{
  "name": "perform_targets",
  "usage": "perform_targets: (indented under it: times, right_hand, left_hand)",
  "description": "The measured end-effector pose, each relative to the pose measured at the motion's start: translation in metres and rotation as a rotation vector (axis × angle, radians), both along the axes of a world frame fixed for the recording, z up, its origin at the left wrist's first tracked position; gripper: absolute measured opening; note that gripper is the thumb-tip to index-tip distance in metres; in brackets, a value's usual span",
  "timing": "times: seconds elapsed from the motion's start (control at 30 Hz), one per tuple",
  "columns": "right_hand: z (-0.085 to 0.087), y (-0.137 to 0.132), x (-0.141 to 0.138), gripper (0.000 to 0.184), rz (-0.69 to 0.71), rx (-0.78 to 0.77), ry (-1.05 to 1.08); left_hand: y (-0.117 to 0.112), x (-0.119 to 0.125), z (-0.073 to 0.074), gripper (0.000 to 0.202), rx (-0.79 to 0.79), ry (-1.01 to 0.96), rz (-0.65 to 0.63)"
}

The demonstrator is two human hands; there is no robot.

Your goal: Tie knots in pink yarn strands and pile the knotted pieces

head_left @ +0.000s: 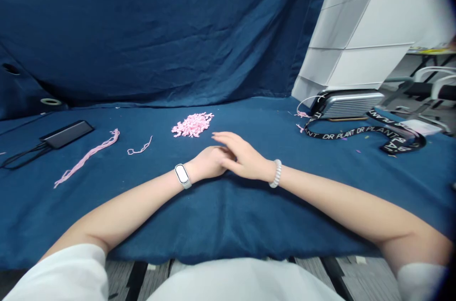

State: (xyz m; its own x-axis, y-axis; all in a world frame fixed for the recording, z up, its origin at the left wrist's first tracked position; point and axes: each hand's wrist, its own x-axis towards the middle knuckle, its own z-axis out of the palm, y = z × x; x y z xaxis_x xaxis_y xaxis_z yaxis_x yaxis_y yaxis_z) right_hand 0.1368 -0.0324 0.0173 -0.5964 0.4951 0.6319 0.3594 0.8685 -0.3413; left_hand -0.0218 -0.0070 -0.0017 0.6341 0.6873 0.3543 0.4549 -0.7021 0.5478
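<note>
My two hands meet over the near middle of the blue cloth. My left hand point(210, 162) wears a fitness band point(182, 174) at the wrist, and its fingers are mostly hidden behind the other hand. Across them lies my right hand point(247, 157), fingers stretched out, a coiled bracelet point(276, 174) on its wrist; nothing shows in it. Just beyond the fingertips is a heap of short pink yarn pieces point(193, 125). To the left lie a thin looped pink strand point(140, 146) and a long bundle of pink yarn point(90, 155).
A dark power bank point(67, 134) with black cables lies at far left. On the right are a silver ribbed case point(351, 104), a black lettered lanyard point(342, 133) and small yarn scraps point(299, 127). A blue curtain point(160, 30) hangs behind, beside a white panelled column point(356, 30).
</note>
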Motion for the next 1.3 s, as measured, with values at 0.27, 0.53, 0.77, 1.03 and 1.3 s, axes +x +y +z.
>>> perform_targets:
  times: [0.27, 0.53, 0.77, 1.03, 1.3]
  right_hand:
    - [-0.039, 0.022, 0.025, 0.033, -0.18, -0.753, 0.485]
    - [-0.038, 0.025, 0.021, 0.027, -0.079, -0.996, 0.536]
    - [-0.036, 0.025, 0.023, 0.032, -0.062, -0.985, 0.454]
    - [-0.033, 0.024, 0.025, 0.038, 0.007, -0.902, 0.282]
    - [-0.034, 0.025, 0.025, 0.037, 0.064, -0.865, 0.188]
  left_hand:
    - [-0.006, 0.002, -0.006, 0.02, 0.28, 0.228, -0.09]
    - [-0.006, -0.001, -0.015, 0.023, 0.263, 0.183, -0.123]
    - [-0.007, -0.001, -0.016, 0.017, 0.329, 0.042, -0.101]
    - [-0.009, 0.001, -0.012, 0.009, 0.245, -0.17, 0.017]
    - [-0.008, -0.001, -0.015, 0.01, 0.25, -0.122, -0.071]
